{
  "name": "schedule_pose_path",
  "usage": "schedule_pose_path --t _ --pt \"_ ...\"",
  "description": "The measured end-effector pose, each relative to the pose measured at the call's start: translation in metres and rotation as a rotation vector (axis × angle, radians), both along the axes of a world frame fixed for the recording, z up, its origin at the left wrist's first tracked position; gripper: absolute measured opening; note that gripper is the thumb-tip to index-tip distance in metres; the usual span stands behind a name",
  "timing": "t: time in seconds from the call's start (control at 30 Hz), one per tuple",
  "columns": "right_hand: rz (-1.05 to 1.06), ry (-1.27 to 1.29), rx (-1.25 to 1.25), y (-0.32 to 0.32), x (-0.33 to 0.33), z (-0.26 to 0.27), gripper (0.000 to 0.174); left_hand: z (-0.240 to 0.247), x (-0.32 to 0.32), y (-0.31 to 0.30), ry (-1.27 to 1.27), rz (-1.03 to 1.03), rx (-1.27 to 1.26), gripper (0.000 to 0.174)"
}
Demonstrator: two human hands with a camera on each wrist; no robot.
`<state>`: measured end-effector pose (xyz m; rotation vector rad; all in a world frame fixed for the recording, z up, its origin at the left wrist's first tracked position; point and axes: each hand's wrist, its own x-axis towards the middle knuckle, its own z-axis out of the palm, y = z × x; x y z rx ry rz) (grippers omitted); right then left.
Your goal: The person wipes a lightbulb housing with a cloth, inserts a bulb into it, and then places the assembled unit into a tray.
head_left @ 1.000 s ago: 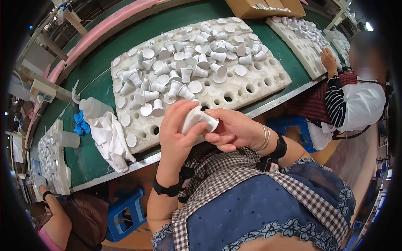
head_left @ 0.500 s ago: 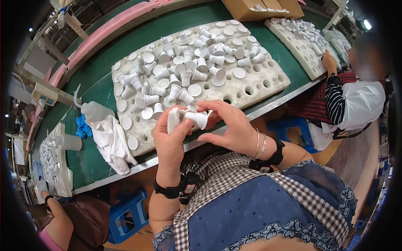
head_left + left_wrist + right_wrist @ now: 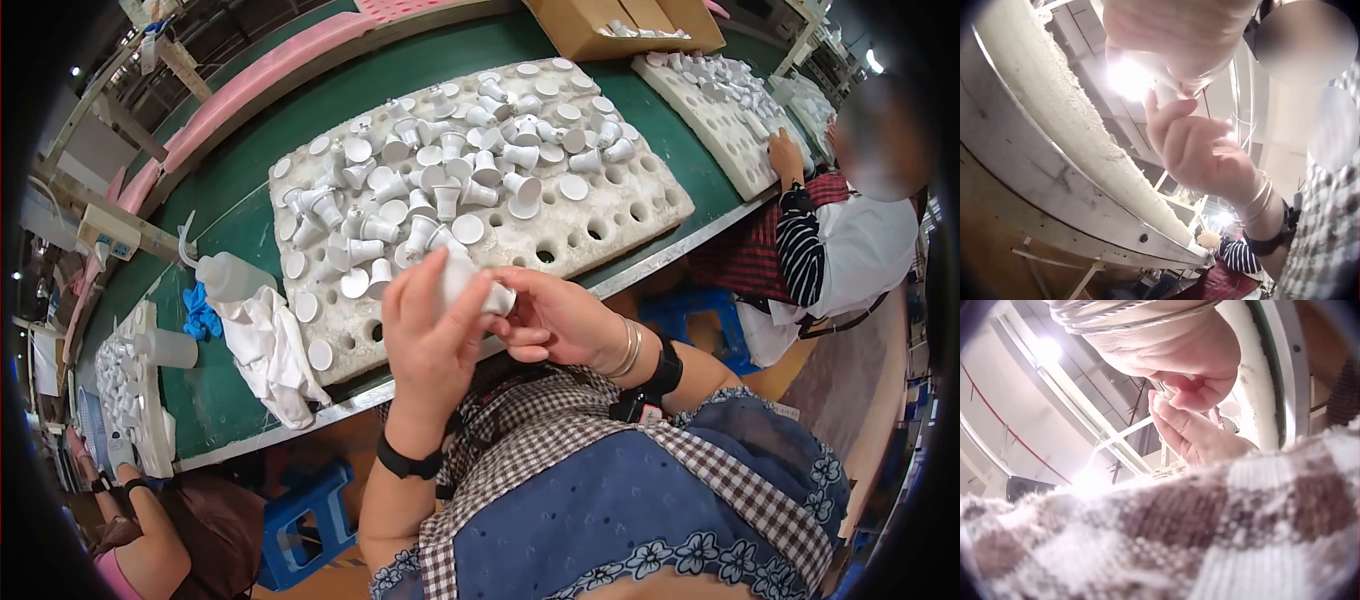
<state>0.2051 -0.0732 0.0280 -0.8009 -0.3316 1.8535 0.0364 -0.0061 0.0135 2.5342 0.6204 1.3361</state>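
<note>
In the head view my left hand [image 3: 425, 335] grips a wad of white cloth [image 3: 457, 278] around a small white flared, cup-like piece [image 3: 503, 300]. The fingers of my right hand [image 3: 570, 318] curl at that piece's wide end and pinch it. Both hands meet just in front of a pitted white slab [image 3: 630, 215] with rows of holes. Many similar white pieces [image 3: 445, 200] lie heaped on the slab, some upside down, some on their sides. In both wrist views the fingers mostly hide the held piece.
Left of the slab are a white cloth [image 3: 265, 350], a squeeze bottle [image 3: 235, 277] and a blue crumpled glove or rag [image 3: 200, 312]. A cardboard box [image 3: 570, 30] stands at the back. People work at slabs on both sides; blue stools [image 3: 305, 520] stand below the green table [image 3: 215, 400].
Half a second ago my right hand was spread beside the piece; now its fingers are curled at the wide end. My left hand has turned, wrapping the cloth over the piece.
</note>
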Motion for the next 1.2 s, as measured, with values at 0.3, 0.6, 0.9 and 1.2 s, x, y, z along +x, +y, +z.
schedule_pose_path --t 0.3,0.6,0.9,1.2 --pt "0.055 0.152 -0.122 -0.001 0.004 -0.007 0.029 -0.001 0.001 0.001 0.043 -0.005 0.023 0.033" --pt "0.060 0.200 -0.149 0.000 0.008 -0.011 0.032 -0.003 0.003 0.005 -0.037 0.015 0.053 0.036" --pt "0.027 -0.264 -0.192 -0.005 0.101 0.018 0.033 -0.020 -0.036 0.003 -0.059 0.108 -0.001 0.026" --pt "-0.732 -0.601 0.466 0.117 0.259 0.111 0.027 -0.045 -0.026 -0.002 -0.088 0.187 -0.098 0.028"
